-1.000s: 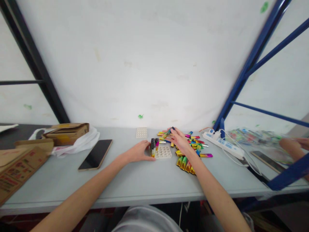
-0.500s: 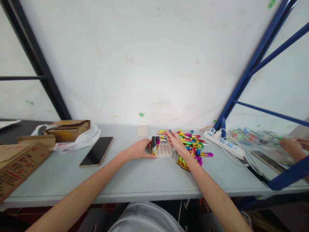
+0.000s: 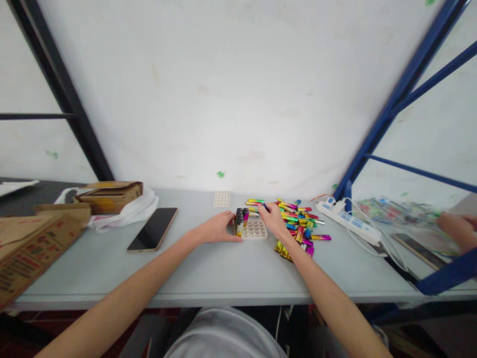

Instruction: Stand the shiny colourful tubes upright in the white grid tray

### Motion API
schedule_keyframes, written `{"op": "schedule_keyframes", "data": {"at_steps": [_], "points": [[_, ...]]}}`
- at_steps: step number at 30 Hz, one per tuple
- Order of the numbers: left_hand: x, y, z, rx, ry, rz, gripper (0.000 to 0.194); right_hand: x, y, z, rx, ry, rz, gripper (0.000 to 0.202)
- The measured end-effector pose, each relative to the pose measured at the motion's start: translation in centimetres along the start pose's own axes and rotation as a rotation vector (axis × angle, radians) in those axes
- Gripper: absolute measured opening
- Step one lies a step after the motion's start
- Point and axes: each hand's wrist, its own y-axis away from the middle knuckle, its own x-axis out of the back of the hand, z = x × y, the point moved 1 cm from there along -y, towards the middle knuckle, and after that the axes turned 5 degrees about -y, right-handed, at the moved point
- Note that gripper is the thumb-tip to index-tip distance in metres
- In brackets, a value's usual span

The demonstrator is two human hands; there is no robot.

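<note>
A pale tray with rows of round holes (image 3: 256, 230) lies on the table in front of me. Several lighters with dark tops (image 3: 239, 222) stand upright along its left end. My left hand (image 3: 219, 227) is curled around that end, thumb in front and fingers behind, against the tray and the standing lighters. Just right of the tray, my right hand (image 3: 274, 220) pinches a lighter (image 3: 265, 207), of which only a dark blue end shows. Beside and partly under this hand spreads a loose pile of shiny multicoloured lighters (image 3: 299, 233).
A second pale tray (image 3: 222, 199) lies near the wall. Left are a phone (image 3: 153, 229), a white plastic bag (image 3: 130, 215) and cardboard boxes (image 3: 40, 248). A white power strip (image 3: 348, 221) with cables lies right, by a blue frame post (image 3: 376, 129). Another person's hand (image 3: 456, 229) shows beyond.
My right hand has shifted slightly right with the lighter, whose dark blue end now shows at a different angle. My left hand stays at the tray. The whole view has shifted a little.
</note>
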Motion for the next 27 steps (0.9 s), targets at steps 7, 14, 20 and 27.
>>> {"op": "schedule_keyframes", "data": {"at_steps": [7,14,20,27], "points": [[0.1,0.0,0.1,-0.007,0.012,0.018,0.06,0.2,-0.2,-0.3,0.061,0.02,-0.072,0.041],[0.1,-0.1,-0.1,-0.005,0.018,0.023,0.06,-0.7,-0.8,1.0,0.081,0.077,-0.073,0.015],[0.2,-0.2,-0.3,-0.026,0.01,0.018,0.06,-0.1,-1.0,1.0,0.133,0.236,-0.055,0.019],[0.2,-0.1,-0.4,-0.027,-0.003,0.001,0.061,0.5,-0.6,1.6,0.011,0.446,-0.024,0.04]]}}
